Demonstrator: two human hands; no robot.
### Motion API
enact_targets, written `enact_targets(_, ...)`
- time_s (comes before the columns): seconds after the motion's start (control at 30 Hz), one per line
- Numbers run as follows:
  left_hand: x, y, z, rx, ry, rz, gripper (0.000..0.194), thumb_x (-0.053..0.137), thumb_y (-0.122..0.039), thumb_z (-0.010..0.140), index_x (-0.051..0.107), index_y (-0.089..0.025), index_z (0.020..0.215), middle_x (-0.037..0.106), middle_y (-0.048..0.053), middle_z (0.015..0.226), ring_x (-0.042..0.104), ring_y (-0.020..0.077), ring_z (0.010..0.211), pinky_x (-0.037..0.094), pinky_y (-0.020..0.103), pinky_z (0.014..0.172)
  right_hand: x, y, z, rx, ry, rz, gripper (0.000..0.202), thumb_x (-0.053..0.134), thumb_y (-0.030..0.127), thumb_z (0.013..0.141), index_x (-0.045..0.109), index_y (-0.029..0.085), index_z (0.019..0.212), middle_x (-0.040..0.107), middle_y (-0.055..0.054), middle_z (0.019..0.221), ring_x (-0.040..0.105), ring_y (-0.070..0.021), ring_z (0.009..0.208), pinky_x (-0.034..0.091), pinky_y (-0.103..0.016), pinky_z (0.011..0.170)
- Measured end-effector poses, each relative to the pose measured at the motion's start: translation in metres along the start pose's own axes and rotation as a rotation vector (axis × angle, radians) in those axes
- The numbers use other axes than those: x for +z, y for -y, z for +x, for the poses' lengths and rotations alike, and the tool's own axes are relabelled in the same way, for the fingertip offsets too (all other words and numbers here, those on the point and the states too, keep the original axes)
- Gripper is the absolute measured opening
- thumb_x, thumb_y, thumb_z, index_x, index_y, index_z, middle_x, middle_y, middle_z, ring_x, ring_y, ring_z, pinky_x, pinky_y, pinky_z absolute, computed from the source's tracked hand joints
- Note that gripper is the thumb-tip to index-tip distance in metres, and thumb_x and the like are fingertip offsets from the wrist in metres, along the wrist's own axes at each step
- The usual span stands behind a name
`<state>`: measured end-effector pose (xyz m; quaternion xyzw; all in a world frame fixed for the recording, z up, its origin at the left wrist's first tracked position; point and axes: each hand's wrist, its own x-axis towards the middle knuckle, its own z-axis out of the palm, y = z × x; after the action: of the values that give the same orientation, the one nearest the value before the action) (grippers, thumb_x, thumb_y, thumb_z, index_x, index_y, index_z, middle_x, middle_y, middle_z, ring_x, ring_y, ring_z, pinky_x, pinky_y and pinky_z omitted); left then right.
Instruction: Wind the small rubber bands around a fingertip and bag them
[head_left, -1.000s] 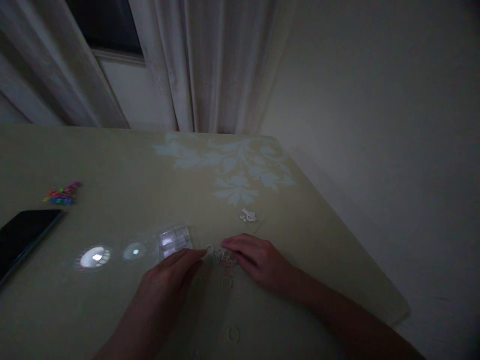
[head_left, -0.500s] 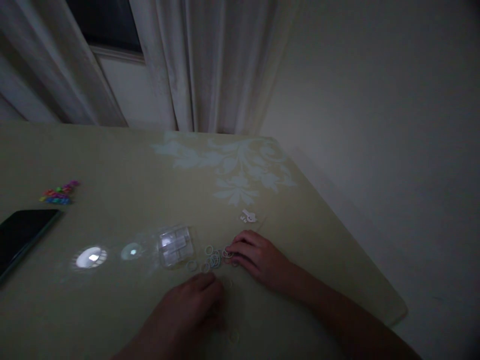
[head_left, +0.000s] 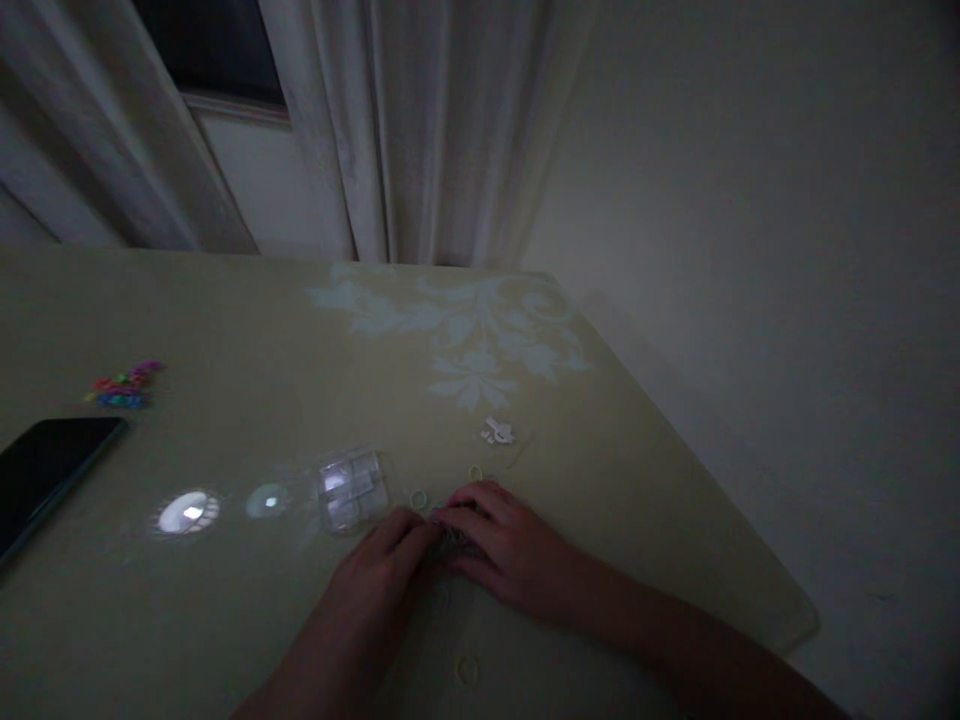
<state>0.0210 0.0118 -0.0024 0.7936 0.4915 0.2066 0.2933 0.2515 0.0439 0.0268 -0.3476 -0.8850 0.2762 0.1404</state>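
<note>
The fingertips [head_left: 429, 527] of the left hand [head_left: 375, 575] are drawn narrowly together at the left side of a cluster of small pale rings [head_left: 454, 538]; whether any ring is pinched there cannot be told. The right hand [head_left: 514, 550] meets the left over the same cluster, its fingers curled, with a narrow gap between the upper fingers and the thumb. Its grip likewise cannot be determined, as the hands cover much of the cluster (the lighting is poor throughout).

The cluster lies on the table [head_left: 240, 350], between the hands and partly beneath the right fingers. One loose ring [head_left: 412, 501] lies just beyond the left fingertips; a yellowish ring [head_left: 471, 475] lies just past the right hand. A further ring [head_left: 457, 672] lies apart, on the near side of the hands.

Left of the cluster, near the left hand, stands a clear compartmented box [head_left: 352, 490]. Small white pieces [head_left: 498, 432] lie together beyond the right hand. Well apart at far left are a dark phone [head_left: 49, 480], lying flat, and a heap of multicoloured pieces [head_left: 124, 390]. Curtains [head_left: 442, 130] hang behind the table; a plain wall [head_left: 750, 250] stands on the right.
</note>
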Motion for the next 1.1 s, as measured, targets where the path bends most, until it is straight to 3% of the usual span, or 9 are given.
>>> enact_targets(0.27, -0.021, -0.004, -0.002, -0.061, -0.054, -0.071, 0.023, 0.048, -0.023, 0.101, 0.069, -0.023, 0.092, 0.070, 0.002, 0.089, 0.068, 0.0174, 0.074, 0.053, 0.028, 0.068, -0.010, -0.016, 0.002, -0.042, -0.122, 0.060, 0.025, 0.056, 0.024, 0.109, 0.069, 0.020, 0.129, 0.069, -0.011, 0.121, 0.063, -0.0215, 0.115, 0.054, -0.037, 0.103)
enact_targets(0.37, -0.018, -0.004, -0.002, -0.087, -0.037, -0.072, 0.016, 0.056, -0.023, 0.098, 0.069, -0.025, 0.107, 0.070, 0.003, 0.100, 0.069, 0.0176, 0.077, 0.054, 0.028, 0.070, -0.013, -0.015, 0.002, -0.017, -0.113, 0.074, 0.036, 0.070, 0.035, 0.102, 0.067, 0.020, 0.134, 0.066, -0.013, 0.128, 0.061, -0.0240, 0.120, 0.052, -0.040, 0.107)
enact_targets(0.43, -0.012, -0.002, -0.001, -0.069, -0.043, -0.075, 0.024, 0.061, -0.022, 0.094, 0.068, -0.027, 0.117, 0.070, 0.005, 0.112, 0.072, 0.0200, 0.088, 0.057, 0.030, 0.076, -0.012, -0.012, 0.002, -0.026, -0.078, 0.055, 0.048, 0.076, 0.040, 0.097, 0.065, 0.020, 0.139, 0.064, -0.013, 0.132, 0.059, -0.0258, 0.124, 0.051, -0.041, 0.109)
enact_targets(0.5, -0.008, -0.001, 0.001, -0.044, -0.053, -0.064, 0.021, 0.061, -0.022, 0.095, 0.071, -0.027, 0.113, 0.071, 0.006, 0.112, 0.072, 0.0218, 0.094, 0.057, 0.031, 0.080, -0.008, -0.010, 0.002, -0.047, -0.054, 0.019, 0.040, 0.072, 0.037, 0.100, 0.068, 0.021, 0.136, 0.065, -0.012, 0.129, 0.060, -0.0249, 0.122, 0.052, -0.040, 0.107)
enact_targets(0.67, -0.010, 0.001, 0.004, -0.052, -0.099, -0.067, 0.022, 0.052, -0.022, 0.100, 0.073, -0.025, 0.096, 0.073, 0.004, 0.096, 0.072, 0.0198, 0.083, 0.057, 0.030, 0.074, -0.003, -0.017, 0.004, -0.058, -0.125, -0.011, 0.021, 0.057, 0.027, 0.108, 0.075, 0.018, 0.115, 0.070, -0.009, 0.109, 0.064, -0.0203, 0.103, 0.055, -0.033, 0.093)
enact_targets(0.8, -0.015, 0.001, 0.006, -0.097, -0.150, -0.126, 0.024, 0.052, -0.027, 0.100, 0.076, -0.027, 0.103, 0.081, 0.003, 0.096, 0.077, 0.0226, 0.086, 0.061, 0.033, 0.078, -0.007, -0.027, 0.005, -0.055, -0.209, -0.031, 0.019, 0.055, 0.023, 0.109, 0.073, 0.017, 0.110, 0.070, -0.009, 0.105, 0.065, -0.0202, 0.099, 0.056, -0.033, 0.091)
enact_targets(0.93, -0.020, 0.003, 0.006, -0.147, -0.179, -0.208, 0.030, 0.052, -0.034, 0.101, 0.076, -0.029, 0.118, 0.084, 0.003, 0.110, 0.080, 0.0257, 0.099, 0.063, 0.037, 0.088, -0.012, -0.032, 0.006, -0.041, -0.197, -0.064, 0.017, 0.056, 0.018, 0.107, 0.072, 0.017, 0.113, 0.070, -0.009, 0.109, 0.065, -0.0213, 0.104, 0.055, -0.035, 0.093)
enact_targets(1.03, -0.029, 0.003, 0.006, -0.146, -0.181, -0.224, 0.030, 0.051, -0.033, 0.100, 0.076, -0.029, 0.116, 0.084, 0.002, 0.112, 0.080, 0.0254, 0.102, 0.063, 0.037, 0.088, -0.018, -0.029, 0.008, -0.052, -0.210, -0.126, 0.020, 0.054, 0.017, 0.106, 0.070, 0.018, 0.118, 0.070, -0.010, 0.115, 0.065, -0.0218, 0.107, 0.055, -0.036, 0.094)
enact_targets(1.1, -0.034, 0.002, 0.005, -0.150, -0.166, -0.201, 0.029, 0.050, -0.031, 0.099, 0.076, -0.028, 0.110, 0.084, 0.002, 0.103, 0.080, 0.0233, 0.092, 0.063, 0.033, 0.080, -0.024, -0.019, 0.009, -0.041, -0.173, -0.231, 0.017, 0.056, 0.019, 0.106, 0.070, 0.018, 0.115, 0.070, -0.010, 0.112, 0.066, -0.0221, 0.102, 0.056, -0.035, 0.091)
